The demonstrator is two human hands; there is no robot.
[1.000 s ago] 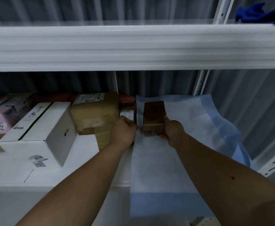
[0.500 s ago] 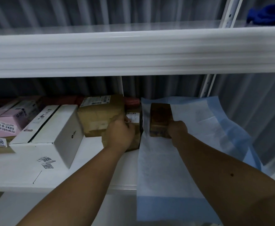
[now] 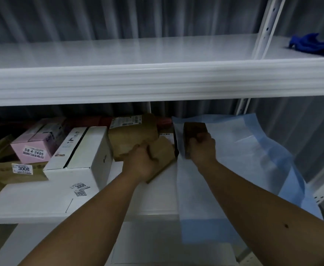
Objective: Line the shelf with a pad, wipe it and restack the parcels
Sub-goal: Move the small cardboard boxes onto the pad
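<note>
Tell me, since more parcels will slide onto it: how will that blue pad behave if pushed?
The pad looks thin and floppy: its right edge curls up the wall and its front hangs over the shelf. It would probably bunch or slide, though the brown parcel under the right hand may pin it.

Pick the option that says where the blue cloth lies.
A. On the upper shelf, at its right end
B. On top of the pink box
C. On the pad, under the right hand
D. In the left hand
A: the blue cloth lies bunched on the upper shelf at its right end, far above both hands and the pad.
</note>
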